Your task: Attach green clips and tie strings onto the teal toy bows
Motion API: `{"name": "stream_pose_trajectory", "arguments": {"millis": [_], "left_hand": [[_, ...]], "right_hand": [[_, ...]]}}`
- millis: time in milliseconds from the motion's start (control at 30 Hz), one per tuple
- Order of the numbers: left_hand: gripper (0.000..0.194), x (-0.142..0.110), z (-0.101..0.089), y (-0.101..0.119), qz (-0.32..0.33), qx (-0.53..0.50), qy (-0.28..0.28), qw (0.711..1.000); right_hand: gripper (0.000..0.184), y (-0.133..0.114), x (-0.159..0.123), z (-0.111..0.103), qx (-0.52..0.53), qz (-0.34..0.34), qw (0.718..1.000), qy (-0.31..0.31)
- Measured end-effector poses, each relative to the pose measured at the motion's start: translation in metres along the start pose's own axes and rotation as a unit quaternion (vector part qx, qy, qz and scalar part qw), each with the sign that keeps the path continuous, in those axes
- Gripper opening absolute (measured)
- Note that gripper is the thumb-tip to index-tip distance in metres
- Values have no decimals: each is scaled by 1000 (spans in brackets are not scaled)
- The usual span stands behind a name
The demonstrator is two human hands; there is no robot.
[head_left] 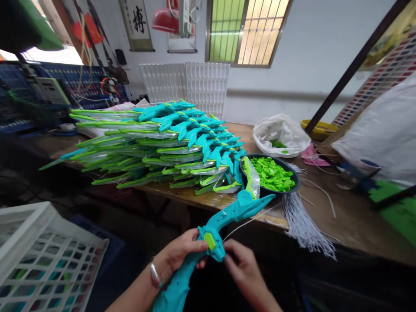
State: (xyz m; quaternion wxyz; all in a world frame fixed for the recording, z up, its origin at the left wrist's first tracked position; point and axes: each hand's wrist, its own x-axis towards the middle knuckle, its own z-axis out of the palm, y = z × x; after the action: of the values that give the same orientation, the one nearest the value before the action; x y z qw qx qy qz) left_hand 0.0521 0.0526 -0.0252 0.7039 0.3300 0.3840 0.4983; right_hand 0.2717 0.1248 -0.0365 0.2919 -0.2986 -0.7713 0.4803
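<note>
My left hand (pixel 186 249) is wrapped round the grip of a teal plastic toy bow (pixel 227 214), its thumb close to a lime-green insert on the middle. The bow slants across my body, and its upper limb carries a green end piece with clear plastic (pixel 251 177). A thin white cord (pixel 248 222) runs from the table edge down to my right hand (pixel 242 264), whose fingers pinch it beside the middle of the bow. The cord's end is hidden by the fingers. On the table lies a big stack of similar teal and green bows (pixel 191 136).
A dark basin (pixel 297 184) holds small green parts, with an open white plastic bag (pixel 282 134) behind it. A bundle of white cords (pixel 303 225) hangs over the table edge (pixel 266 221). A white plastic crate (pixel 52 255) stands at lower left.
</note>
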Motion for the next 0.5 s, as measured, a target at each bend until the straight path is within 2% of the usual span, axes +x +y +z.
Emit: {"name": "stream_pose_trajectory", "arguments": {"millis": [33,100,167,267,333,400,433,500], "left_hand": [[51,1,-1,-3,-9,-5,-1,1000],[48,0,-3,-6,-7,-9,1,1000],[47,-3,-4,-7,3,-15,6,1000],[51,-13,-5,-9,3,-17,-10,1000],[57,-20,-4,-13,-13,-7,-23,1000],[62,-29,-3,-18,-48,13,-13,999],[62,-34,-2,-20,-63,33,15,997],[58,-43,2,-24,-87,99,102,986]], "right_hand": [[23,-6,-5,14,56,-10,998,-35],[17,-10,-14,31,129,16,989,-68],[16,-5,-20,40,199,96,970,-100],[32,8,-20,47,333,217,910,-117],[44,16,-11,46,436,250,863,-56],[49,23,6,38,510,244,824,30],[50,27,16,31,531,235,811,66],[49,37,36,8,540,209,803,138]]}}
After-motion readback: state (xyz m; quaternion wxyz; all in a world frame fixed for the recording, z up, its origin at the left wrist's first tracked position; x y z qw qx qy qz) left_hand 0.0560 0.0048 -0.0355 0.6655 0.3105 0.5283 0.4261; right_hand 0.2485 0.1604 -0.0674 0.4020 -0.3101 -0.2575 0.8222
